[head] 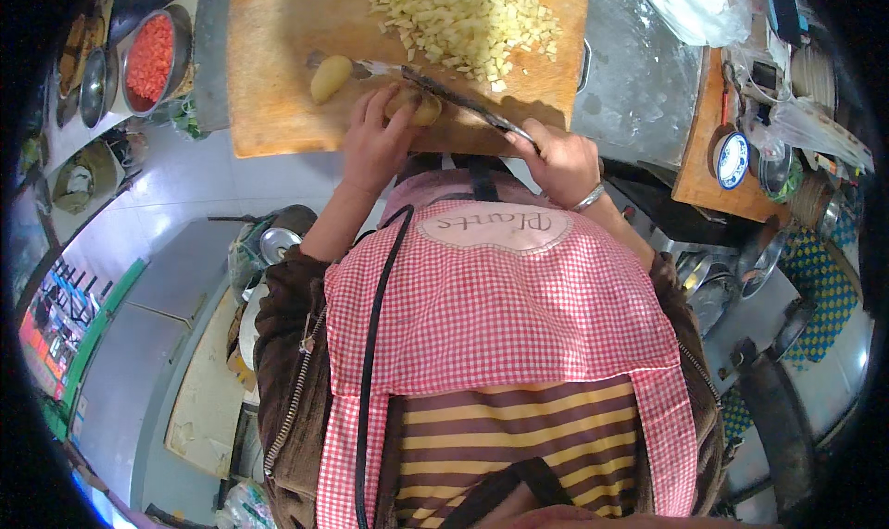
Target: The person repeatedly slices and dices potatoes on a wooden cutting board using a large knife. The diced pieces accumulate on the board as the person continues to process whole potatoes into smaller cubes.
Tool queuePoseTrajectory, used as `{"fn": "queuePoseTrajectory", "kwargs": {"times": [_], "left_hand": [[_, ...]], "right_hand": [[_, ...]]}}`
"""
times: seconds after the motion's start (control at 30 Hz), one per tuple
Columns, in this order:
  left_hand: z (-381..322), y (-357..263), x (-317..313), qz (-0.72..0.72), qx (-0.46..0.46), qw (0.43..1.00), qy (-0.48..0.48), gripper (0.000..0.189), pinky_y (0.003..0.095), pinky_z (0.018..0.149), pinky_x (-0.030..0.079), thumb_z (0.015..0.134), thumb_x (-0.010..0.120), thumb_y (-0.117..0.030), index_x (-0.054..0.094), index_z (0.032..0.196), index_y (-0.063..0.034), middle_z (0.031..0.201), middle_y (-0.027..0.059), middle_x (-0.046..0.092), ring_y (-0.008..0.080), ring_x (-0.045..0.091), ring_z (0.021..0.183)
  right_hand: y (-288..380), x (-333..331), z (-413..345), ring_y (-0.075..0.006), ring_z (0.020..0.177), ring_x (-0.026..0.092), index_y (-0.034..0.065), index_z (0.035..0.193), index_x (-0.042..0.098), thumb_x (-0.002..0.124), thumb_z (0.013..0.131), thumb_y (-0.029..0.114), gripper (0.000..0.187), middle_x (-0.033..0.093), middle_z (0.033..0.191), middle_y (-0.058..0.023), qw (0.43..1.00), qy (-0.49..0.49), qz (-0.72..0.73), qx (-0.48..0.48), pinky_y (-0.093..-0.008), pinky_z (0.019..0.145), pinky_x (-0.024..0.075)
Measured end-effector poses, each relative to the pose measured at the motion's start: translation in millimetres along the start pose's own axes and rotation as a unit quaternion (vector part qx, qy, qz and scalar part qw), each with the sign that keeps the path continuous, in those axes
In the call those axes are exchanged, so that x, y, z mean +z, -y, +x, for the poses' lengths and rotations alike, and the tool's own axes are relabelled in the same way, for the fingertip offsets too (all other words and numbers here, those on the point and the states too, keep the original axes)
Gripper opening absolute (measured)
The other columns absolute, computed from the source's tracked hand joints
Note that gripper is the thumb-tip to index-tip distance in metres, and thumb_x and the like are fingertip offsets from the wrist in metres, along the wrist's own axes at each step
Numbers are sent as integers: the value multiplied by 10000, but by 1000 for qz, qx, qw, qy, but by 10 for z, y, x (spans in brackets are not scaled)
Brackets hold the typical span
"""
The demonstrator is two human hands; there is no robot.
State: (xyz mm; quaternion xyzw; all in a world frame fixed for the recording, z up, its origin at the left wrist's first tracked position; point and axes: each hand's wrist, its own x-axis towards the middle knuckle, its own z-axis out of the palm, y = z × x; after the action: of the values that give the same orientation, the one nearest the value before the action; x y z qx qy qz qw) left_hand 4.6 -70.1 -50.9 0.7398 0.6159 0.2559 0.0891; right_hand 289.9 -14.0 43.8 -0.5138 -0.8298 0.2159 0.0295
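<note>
My left hand [378, 137] presses a peeled potato [422, 111] onto a wooden cutting board [278, 36], fingers curled over its top. Just beyond that potato lies the blade of a kitchen knife [462, 100], its dark length slanting across the board. The handle end is in my right hand [562, 157], which wears a silver bracelet at the wrist. A second peeled potato piece [331, 79] rests to the left, close to the knife's tip. Past the blade spreads a heap of diced potato [465, 22]. Whether the knife touches the held potato is hard to tell.
A metal bowl of diced red vegetable [151, 60] stands at the left, beside an empty-looking metal bowl [94, 88]. Metal counter [628, 85] borders the board on the right, with a plastic bag [694, 5] on it. Farther right, a blue-and-white dish [732, 160] sits on another wooden board [701, 182].
</note>
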Motion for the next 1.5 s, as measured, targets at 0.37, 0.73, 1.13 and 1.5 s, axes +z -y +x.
{"fn": "queuePoseTrajectory", "kwargs": {"times": [0.37,0.73,1.13,1.5], "left_hand": [[-49,74,-41,-17,26,1000,1,448,421,929,547,788,764,-178,705,1231,-157,1303,119,615,349,601,1152],[-75,23,-65,-21,84,996,-23,293,444,848,576,727,733,-92,728,1018,-114,1057,125,679,379,656,1009],[36,-81,2,3,72,995,-67,313,351,832,575,777,705,-111,754,1084,-142,1108,53,700,273,670,1026],[-59,-65,31,-5,57,996,-66,307,374,852,576,795,735,-108,747,1101,-128,1112,76,685,302,669,1037]], "right_hand": [[30,14,-20,-282,548,661,191,942,640,638,971,413,224,623,640,-62,995,-80,-33,-42,-433,445,510],[159,-187,84,-227,511,636,207,974,633,694,834,264,163,545,627,-29,981,-76,-79,-163,-385,428,500],[44,93,361,-236,513,634,156,957,638,631,958,302,146,612,607,-45,977,-19,-109,-184,-393,439,480],[142,-220,273,-255,547,641,124,972,668,692,950,306,184,620,663,-49,983,-34,-54,-172,-383,456,481]]}}
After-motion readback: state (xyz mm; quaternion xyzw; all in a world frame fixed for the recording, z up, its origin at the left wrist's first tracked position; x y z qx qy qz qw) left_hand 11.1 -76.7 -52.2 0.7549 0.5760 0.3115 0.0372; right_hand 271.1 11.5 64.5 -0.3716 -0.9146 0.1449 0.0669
